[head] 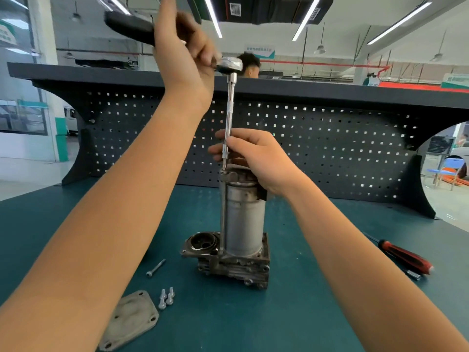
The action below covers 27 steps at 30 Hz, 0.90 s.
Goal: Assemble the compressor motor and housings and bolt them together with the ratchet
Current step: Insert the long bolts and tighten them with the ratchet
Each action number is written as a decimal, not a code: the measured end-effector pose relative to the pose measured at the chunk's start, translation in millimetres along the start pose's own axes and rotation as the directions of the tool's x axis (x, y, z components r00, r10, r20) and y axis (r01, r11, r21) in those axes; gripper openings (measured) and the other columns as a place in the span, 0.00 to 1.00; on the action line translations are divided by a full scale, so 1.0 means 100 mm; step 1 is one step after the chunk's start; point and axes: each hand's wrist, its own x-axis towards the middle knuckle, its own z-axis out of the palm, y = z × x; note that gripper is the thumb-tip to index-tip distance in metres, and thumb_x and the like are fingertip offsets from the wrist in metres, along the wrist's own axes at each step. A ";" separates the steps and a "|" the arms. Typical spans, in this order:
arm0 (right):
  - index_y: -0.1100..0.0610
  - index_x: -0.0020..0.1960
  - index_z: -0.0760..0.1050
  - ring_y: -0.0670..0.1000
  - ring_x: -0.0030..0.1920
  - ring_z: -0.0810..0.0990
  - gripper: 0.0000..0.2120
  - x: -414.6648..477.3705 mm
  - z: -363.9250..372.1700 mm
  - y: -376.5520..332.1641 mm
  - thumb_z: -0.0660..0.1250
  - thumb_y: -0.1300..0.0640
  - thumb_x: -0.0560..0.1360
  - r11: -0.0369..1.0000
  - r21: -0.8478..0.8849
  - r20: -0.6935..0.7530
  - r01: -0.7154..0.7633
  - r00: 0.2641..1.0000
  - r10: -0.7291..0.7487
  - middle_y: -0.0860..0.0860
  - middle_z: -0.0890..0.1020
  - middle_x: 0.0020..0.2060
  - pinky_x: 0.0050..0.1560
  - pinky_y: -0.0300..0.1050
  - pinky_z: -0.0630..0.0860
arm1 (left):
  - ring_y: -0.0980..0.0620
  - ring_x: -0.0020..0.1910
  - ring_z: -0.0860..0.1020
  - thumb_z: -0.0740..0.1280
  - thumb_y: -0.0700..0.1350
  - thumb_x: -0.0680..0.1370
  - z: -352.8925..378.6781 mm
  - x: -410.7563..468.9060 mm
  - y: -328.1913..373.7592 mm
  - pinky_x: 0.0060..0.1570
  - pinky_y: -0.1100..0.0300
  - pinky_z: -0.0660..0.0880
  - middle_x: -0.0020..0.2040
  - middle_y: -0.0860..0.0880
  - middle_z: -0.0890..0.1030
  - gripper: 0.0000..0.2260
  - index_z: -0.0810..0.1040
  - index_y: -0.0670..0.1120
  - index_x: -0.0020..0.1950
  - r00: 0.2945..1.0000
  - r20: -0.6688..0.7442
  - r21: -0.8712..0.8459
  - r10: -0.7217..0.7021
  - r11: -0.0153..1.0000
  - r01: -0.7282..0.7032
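Driving bolt (223,212) atop motor (245,219) | left grip (185,54) wrapped round ratchet (229,64) | right grip (256,153) pinching extension (231,102) | next, I judge: swing handle, keep socket square, then fit spare bolt (155,268) near-left

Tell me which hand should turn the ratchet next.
Left. The left hand grips the ratchet by its handle, while the right hand holds the extension bar, steadying it atop the motor.
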 end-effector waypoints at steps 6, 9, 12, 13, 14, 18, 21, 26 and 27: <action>0.57 0.48 0.76 0.46 0.38 0.82 0.08 0.00 -0.04 0.02 0.58 0.63 0.80 0.999 0.041 0.058 0.023 0.998 -0.026 0.49 0.83 0.37 0.43 0.38 0.80 | 0.57 0.14 0.60 0.54 0.51 0.81 -0.14 0.18 -0.10 0.18 0.69 0.59 0.18 0.52 0.61 0.19 0.65 0.44 0.32 0.948 -0.105 -0.467 -0.299 0.857 0.219; 0.57 0.42 0.77 0.48 0.38 0.82 0.09 -0.01 -0.05 0.04 0.61 0.63 0.78 0.998 0.014 0.018 0.060 0.998 -0.060 0.49 0.83 0.34 0.46 0.43 0.80 | 0.56 0.14 0.61 0.55 0.50 0.81 -0.14 0.18 -0.14 0.18 0.69 0.60 0.18 0.52 0.62 0.18 0.65 0.43 0.33 0.934 -0.123 -0.517 -0.336 0.825 0.229; 0.57 0.41 0.78 0.46 0.37 0.82 0.09 -0.02 -0.05 0.04 0.62 0.63 0.78 0.997 0.022 -0.008 0.069 0.998 -0.068 0.47 0.83 0.32 0.44 0.44 0.80 | 0.56 0.18 0.63 0.54 0.49 0.82 -0.06 0.11 -0.09 0.22 0.66 0.63 0.19 0.53 0.63 0.18 0.66 0.44 0.33 0.969 -0.059 -0.288 -0.242 0.933 0.216; 0.58 0.41 0.78 0.46 0.36 0.82 0.09 -0.02 -0.05 0.05 0.63 0.63 0.78 0.997 0.028 -0.013 0.070 0.998 -0.069 0.47 0.83 0.31 0.42 0.44 0.81 | 0.56 0.19 0.63 0.54 0.47 0.82 -0.02 0.07 -0.07 0.25 0.64 0.64 0.20 0.53 0.63 0.17 0.66 0.44 0.34 0.985 -0.021 -0.154 -0.170 0.974 0.165; 0.58 0.41 0.78 0.46 0.36 0.82 0.09 -0.02 -0.05 0.05 0.63 0.63 0.77 0.997 0.028 -0.017 0.071 0.997 -0.071 0.47 0.83 0.31 0.41 0.43 0.81 | 0.56 0.21 0.64 0.54 0.44 0.81 0.02 0.02 -0.05 0.27 0.63 0.65 0.21 0.53 0.64 0.16 0.66 0.44 0.33 0.997 0.028 0.002 -0.076 0.997 0.076; 0.58 0.39 0.79 0.48 0.36 0.82 0.06 -0.02 -0.05 0.05 0.67 0.62 0.75 0.995 0.064 -0.023 0.072 0.997 -0.070 0.50 0.84 0.32 0.40 0.43 0.80 | 0.56 0.21 0.65 0.55 0.39 0.77 0.18 -0.19 -0.02 0.29 0.62 0.65 0.20 0.55 0.65 0.14 0.66 0.46 0.31 0.950 0.288 0.339 0.123 0.914 -0.222; 0.57 0.38 0.80 0.48 0.38 0.82 0.06 -0.02 -0.08 0.05 0.68 0.61 0.74 0.993 0.099 -0.027 0.064 0.998 -0.061 0.50 0.84 0.34 0.41 0.41 0.79 | 0.56 0.20 0.64 0.49 0.40 0.80 0.20 -0.16 -0.01 0.26 0.62 0.65 0.20 0.54 0.63 0.20 0.63 0.46 0.27 0.974 0.226 0.106 -0.007 0.994 -0.018; 0.54 0.49 0.78 0.47 0.46 0.82 0.08 0.00 -0.10 0.03 0.61 0.59 0.78 0.998 0.060 0.040 0.011 0.999 -0.014 0.47 0.84 0.41 0.55 0.46 0.75 | 0.56 0.14 0.64 0.52 0.48 0.82 0.04 0.09 -0.12 0.18 0.69 0.64 0.17 0.52 0.64 0.20 0.64 0.43 0.31 0.951 0.000 -0.392 -0.310 0.875 0.285; 0.54 0.49 0.78 0.47 0.46 0.81 0.08 0.00 -0.11 0.03 0.60 0.60 0.79 0.997 0.079 0.045 0.000 0.999 -0.004 0.47 0.84 0.41 0.54 0.45 0.75 | 0.55 0.14 0.64 0.53 0.48 0.82 0.00 0.12 -0.15 0.18 0.70 0.64 0.17 0.51 0.64 0.21 0.64 0.43 0.30 0.936 -0.057 -0.423 -0.348 0.857 0.293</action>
